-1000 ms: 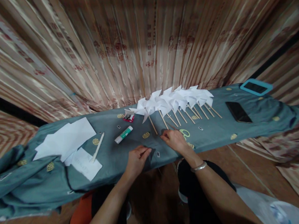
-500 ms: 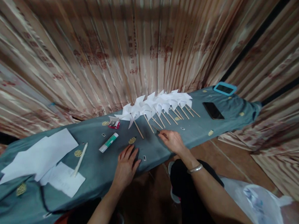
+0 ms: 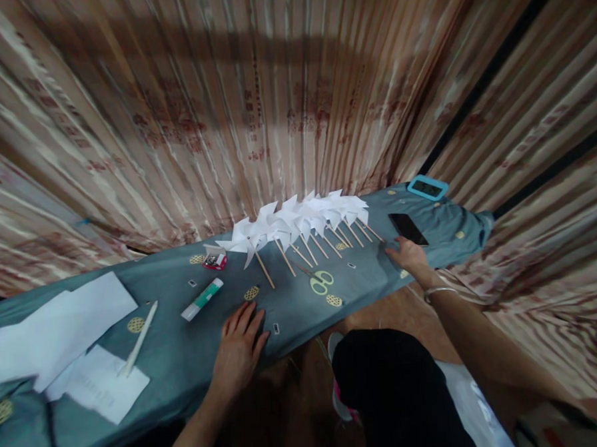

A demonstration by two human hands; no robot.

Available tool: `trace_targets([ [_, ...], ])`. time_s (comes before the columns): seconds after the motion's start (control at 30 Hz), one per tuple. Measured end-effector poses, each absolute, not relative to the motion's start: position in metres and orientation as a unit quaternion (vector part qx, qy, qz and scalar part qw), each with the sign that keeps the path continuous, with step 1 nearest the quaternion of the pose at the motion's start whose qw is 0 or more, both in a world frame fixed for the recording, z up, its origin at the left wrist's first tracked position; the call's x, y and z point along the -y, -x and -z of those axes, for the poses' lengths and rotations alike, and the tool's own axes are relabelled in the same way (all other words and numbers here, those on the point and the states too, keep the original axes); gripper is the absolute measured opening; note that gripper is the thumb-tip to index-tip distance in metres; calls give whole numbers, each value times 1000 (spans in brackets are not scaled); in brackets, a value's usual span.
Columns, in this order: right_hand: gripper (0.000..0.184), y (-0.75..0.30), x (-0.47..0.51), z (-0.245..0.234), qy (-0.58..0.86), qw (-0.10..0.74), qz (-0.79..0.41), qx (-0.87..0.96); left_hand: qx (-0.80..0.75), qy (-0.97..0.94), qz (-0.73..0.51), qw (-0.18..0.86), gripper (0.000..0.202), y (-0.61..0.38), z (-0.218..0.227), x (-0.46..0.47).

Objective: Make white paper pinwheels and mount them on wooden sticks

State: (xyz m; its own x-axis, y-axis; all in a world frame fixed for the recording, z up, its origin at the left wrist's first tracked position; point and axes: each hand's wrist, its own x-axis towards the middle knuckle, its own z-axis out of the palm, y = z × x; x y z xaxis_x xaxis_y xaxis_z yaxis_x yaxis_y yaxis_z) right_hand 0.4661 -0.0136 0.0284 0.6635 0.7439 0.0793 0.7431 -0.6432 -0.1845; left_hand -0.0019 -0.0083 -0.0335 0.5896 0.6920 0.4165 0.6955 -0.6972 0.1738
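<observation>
My left hand [image 3: 239,346] lies flat on the teal cloth [image 3: 194,336] near the front edge, fingers spread, holding nothing. My right hand [image 3: 405,254] is stretched out to the right, fingers extended on the cloth just below a black phone [image 3: 407,228]. A row of several white paper pinwheels on wooden sticks [image 3: 293,227] lies along the back of the table. Scissors with pale handles [image 3: 319,280] lie between my two hands.
A glue stick [image 3: 201,300], a small red box [image 3: 214,261], white paper sheets [image 3: 59,336] and a thin white stick [image 3: 139,337] lie to the left. A blue-cased device [image 3: 427,187] sits at the far right corner. Striped curtain hangs behind.
My right hand let go near the scissors and reached far right toward the black phone. My left hand flattened on the cloth. The camera swung to the right.
</observation>
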Motion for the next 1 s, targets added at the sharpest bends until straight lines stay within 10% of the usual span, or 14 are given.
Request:
trace_targets([
  [0.37,81,-533,20,5,941,95,30,325,389,896,212,41,38,-2,26,16],
  [1.0,68,-543,17,0,953,32,-21,301,426,889,165,-5,40,-5,20,23],
])
